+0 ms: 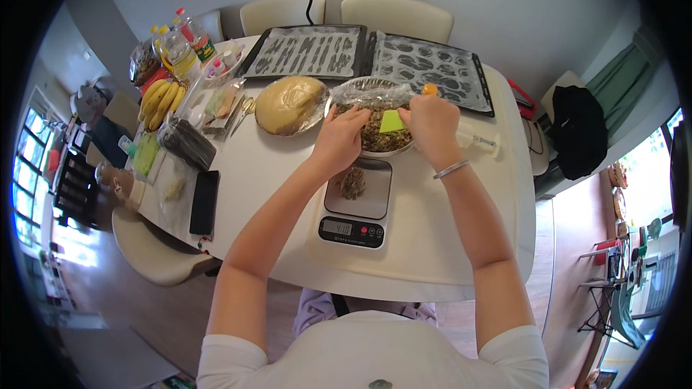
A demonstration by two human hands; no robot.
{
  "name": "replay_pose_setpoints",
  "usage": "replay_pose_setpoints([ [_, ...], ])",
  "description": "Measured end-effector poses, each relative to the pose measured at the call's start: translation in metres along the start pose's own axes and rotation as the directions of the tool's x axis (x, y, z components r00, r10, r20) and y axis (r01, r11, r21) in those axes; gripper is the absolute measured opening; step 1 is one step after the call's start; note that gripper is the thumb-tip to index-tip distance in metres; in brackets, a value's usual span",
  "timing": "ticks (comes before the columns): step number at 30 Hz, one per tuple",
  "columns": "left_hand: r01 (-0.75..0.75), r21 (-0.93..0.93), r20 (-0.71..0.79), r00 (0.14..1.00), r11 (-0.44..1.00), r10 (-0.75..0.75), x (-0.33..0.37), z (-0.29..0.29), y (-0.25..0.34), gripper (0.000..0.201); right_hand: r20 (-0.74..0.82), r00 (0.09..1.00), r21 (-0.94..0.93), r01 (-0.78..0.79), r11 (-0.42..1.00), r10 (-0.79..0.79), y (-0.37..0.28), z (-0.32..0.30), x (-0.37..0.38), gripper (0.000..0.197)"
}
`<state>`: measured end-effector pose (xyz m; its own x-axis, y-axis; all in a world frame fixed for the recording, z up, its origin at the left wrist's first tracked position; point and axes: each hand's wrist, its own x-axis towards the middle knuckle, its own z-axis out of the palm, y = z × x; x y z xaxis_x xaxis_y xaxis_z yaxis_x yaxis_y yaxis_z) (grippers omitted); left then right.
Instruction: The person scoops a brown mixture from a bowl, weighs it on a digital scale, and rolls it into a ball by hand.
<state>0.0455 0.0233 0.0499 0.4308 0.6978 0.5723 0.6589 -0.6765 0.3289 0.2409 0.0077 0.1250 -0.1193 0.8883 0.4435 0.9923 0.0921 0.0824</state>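
A: so what are the hands doing here?

B: both are over the bowl [376, 137] of dark chopped filling at the far side of the table [461, 245]. The right hand [431, 124] is curled around a green scraper [393, 122], gripping it over the filling. The left hand [339, 138] has its fingers bent down against the near rim of the bowl, can't tell if it's pinching anything

A: and the scale?

B: kitchen scale [357, 205] sits just in front of the bowl, with a small lump of the filling [352, 182] on its platform

A: other containers?

B: a second bowl with a smooth yellow dough [290, 104] under plastic film, just left of the filling bowl. Two dark baking trays [375, 54] behind, rows of shaped pieces on them

A: packages?

B: left edge of the table: bottles with yellow and red caps [180, 43], a bunch of bananas [161, 97], a dark bag [186, 142], and a black phone [204, 202] lying flat
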Motion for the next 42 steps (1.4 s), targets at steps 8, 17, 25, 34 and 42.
replay_pose_setpoints([
  [8, 0.156, -0.099, 0.044, 0.987, 0.983, -0.152, 0.018, -0.003, -0.005, 0.011, 0.01, 0.998, -0.012, -0.056, 0.998, 0.056, 0.007, 0.004, -0.006, 0.032],
  [17, 0.024, -0.093, -0.089, 0.995, 0.995, -0.032, 0.022, 0.001, -0.012, 0.01, 0.001, 0.998, 0.01, -0.056, 0.998, 0.056, 0.017, 0.003, -0.011, 0.035],
  [25, 0.128, -0.327, -0.018, 0.99, 0.937, -0.141, 0.0, -0.016, -0.015, 0.012, 0.117, 0.986, 0.042, -0.121, 0.992, 0.116, 0.022, 0.006, -0.017, 0.039],
  [34, 0.406, -0.51, 0.301, 0.91, 0.758, -0.286, -0.074, -0.048, -0.014, 0.016, 0.128, 0.986, 0.094, -0.122, 0.988, 0.11, 0.031, 0.009, -0.03, 0.042],
  [42, 0.252, -0.367, 0.29, 0.945, 0.895, -0.147, -0.081, -0.044, -0.011, 0.014, 0.087, 0.993, 0.139, -0.091, 0.986, 0.079, 0.027, 0.015, -0.03, 0.043],
])
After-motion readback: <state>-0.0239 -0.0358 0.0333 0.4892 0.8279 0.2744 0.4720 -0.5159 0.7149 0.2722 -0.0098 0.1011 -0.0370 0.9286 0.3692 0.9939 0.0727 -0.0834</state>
